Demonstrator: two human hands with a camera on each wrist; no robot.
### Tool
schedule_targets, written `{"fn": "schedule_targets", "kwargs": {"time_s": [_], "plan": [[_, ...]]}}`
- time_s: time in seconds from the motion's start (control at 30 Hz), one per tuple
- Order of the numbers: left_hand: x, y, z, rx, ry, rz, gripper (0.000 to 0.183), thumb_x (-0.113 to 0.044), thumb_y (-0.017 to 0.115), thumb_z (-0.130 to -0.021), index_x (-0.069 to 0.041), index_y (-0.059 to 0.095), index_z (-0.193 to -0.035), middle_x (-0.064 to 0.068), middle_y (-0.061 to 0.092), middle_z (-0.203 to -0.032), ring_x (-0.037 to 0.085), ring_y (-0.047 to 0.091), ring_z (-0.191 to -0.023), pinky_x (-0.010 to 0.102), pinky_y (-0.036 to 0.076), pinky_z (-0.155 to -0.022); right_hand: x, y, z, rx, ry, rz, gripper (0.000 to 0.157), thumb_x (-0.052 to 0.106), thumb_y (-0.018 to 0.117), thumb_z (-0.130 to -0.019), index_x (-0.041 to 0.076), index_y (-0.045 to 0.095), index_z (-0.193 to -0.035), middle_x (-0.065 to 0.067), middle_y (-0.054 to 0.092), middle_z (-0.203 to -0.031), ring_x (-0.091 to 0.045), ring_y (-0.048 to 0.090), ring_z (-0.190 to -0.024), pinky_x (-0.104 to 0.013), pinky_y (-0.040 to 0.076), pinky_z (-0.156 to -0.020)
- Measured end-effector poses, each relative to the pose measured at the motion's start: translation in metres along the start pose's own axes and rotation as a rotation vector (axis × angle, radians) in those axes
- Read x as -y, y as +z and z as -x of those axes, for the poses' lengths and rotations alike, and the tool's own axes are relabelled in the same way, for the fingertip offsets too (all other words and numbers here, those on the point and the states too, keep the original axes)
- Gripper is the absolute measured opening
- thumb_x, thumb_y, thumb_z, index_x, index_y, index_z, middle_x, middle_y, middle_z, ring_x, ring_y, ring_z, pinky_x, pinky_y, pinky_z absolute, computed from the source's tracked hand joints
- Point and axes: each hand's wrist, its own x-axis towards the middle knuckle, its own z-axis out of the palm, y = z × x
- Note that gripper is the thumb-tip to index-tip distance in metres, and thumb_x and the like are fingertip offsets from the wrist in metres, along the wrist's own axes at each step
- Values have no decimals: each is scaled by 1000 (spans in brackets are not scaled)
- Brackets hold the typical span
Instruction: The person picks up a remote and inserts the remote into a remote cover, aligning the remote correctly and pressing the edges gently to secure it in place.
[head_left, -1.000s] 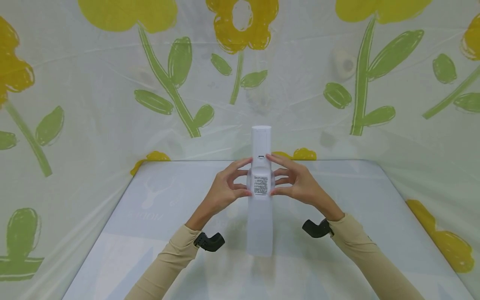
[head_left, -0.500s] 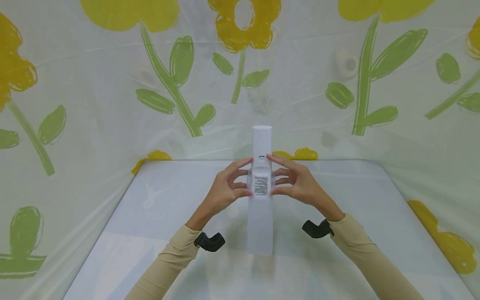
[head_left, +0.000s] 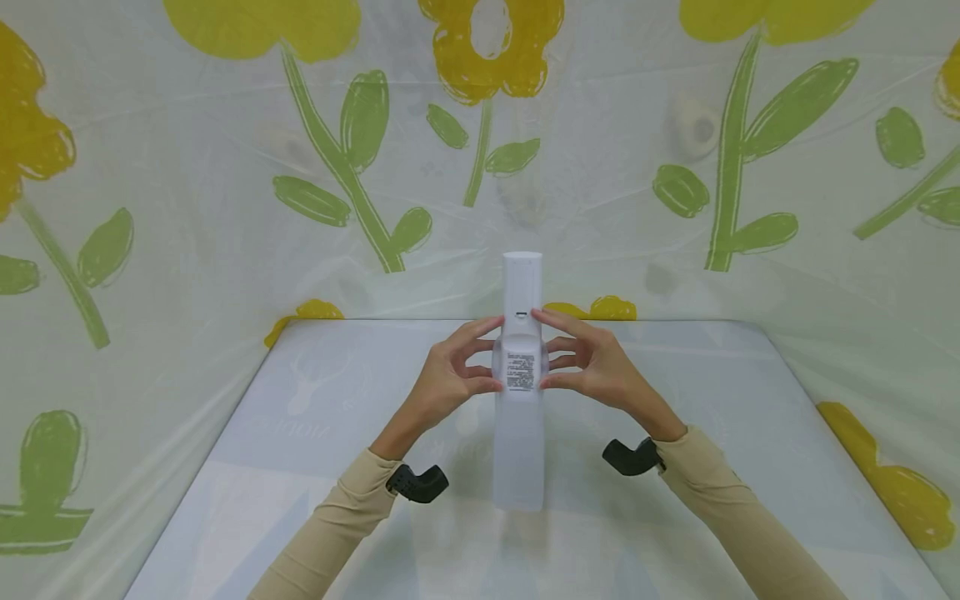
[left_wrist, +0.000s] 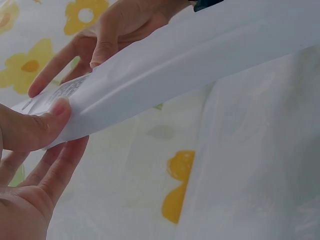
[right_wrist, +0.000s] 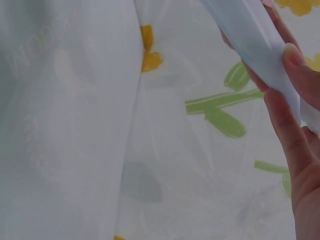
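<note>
A long white device [head_left: 519, 450] stands upright in the middle of the head view, held between both hands. It has a rounded top, a small dark port slot and a printed label [head_left: 521, 372] on the side facing me. My left hand [head_left: 453, 367] grips its left edge, thumb low beside the label and index finger higher up near the slot. Mirroring it, my right hand [head_left: 596, 367] pinches the right edge. In the left wrist view the device's smooth lower body [left_wrist: 150, 75] runs slanting up to the right. The right wrist view shows the right thumb and fingers [right_wrist: 285, 120] on it.
Below and behind the device lies a pale table [head_left: 315, 467] with faint printing. A white cloth backdrop [head_left: 585, 183] with yellow flowers and green stems hangs behind and at the sides. Black wrist mounts [head_left: 417, 483] sit at both beige sleeves [head_left: 337, 517].
</note>
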Motion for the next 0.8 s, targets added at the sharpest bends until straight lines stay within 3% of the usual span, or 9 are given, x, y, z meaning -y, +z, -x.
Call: {"fn": "schedule_targets", "kwargs": {"time_s": [0.23,0.5,0.8], "plan": [[2,-1,0,2,6,7,75,13,67,-68,-15,41,-132,2,36,-134,28,45,-112,40,49,-77,-2,-1,-1,4,7,4,75,-6,70,-68,5,36,-133,-10,38,-134,-29,58,-93,-39,51,-73],[3,0,0,-5,-3,0,74,12,67,-68,-15,41,-131,1,36,-134,28,46,-111,39,49,-78,-26,-4,-1,-1,0,-8,76,4,73,-68,22,39,-133,2,39,-133,-21,59,-92,-39,51,-72],[-14,5,2,-13,-20,11,71,15,65,-68,-7,40,-131,4,38,-133,31,45,-111,41,48,-79,-16,-2,1,1,-4,-22,75,-1,71,-68,15,38,-134,-3,39,-134,-24,58,-92,-42,50,-73]]}}
